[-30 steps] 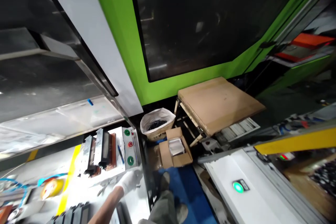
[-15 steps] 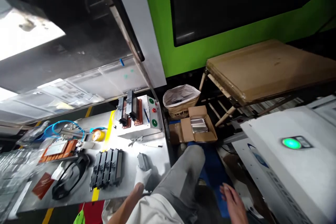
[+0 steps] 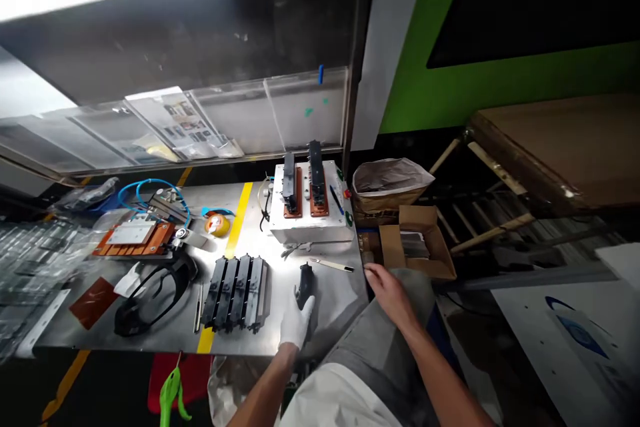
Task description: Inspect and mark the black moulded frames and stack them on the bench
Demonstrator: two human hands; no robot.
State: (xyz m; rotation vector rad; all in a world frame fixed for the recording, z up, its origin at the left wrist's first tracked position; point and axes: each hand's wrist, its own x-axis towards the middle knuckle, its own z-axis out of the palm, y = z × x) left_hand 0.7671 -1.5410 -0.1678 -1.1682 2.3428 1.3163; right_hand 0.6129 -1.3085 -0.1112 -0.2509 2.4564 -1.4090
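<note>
Left grip (image 3: pixel 296 321), gloved: closed round the near end of a black part (image 3: pixel 307 275), at its 12 o'clock, over the worktop (image 3: pixel 340 303). Open metal runs to the right edge, 3 o'clock; narrower gap to four units (image 3: pixel 234 295) at 10. Knife (image 3: pixel 332 265) at 1; box (image 3: pixel 310 236) beyond, 12. Right grip (image 3: pixel 389 290), bare, fingers bunched near that edge; cannot tell if holding. Glove hides part's near end. Clear plastic (image 3: pixel 30 280), 9 o'clock: blurred, cut off.
</note>
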